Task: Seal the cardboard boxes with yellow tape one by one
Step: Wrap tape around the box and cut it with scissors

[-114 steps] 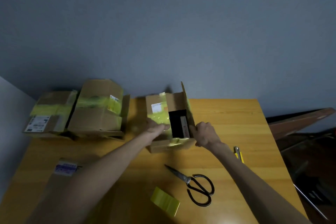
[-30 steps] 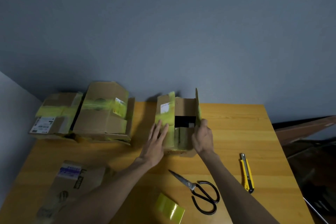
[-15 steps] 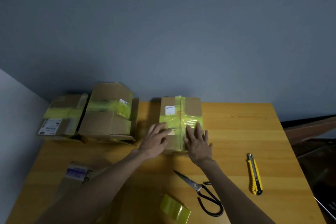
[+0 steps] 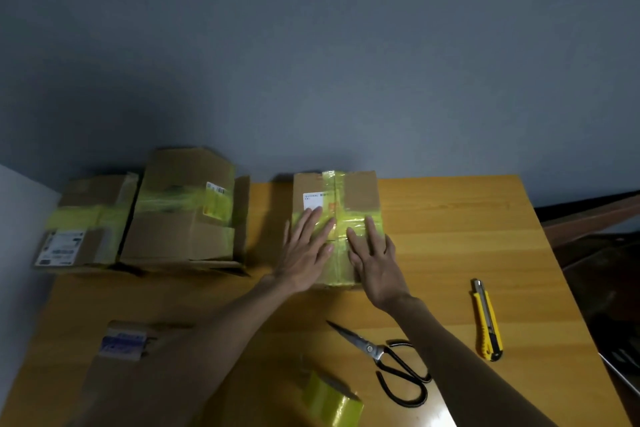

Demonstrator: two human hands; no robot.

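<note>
Now prob flap hold-down: left hand + right hand press flat, fingers straight, on brown cardboard box, gripping nothing. Next needs yellow tape roll.

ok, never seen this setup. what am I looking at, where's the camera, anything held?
No robot here: a person wears one wide-angle camera on the head, looking down at their arms. The left hand and right hand rest flat on a closed cardboard box crossed with yellow tape; nothing is gripped. On the table: scissors, a yellow utility knife, a yellow tape roll, a flat labelled cardboard piece, and, far left, a small taped box and a bigger taped box.
</note>
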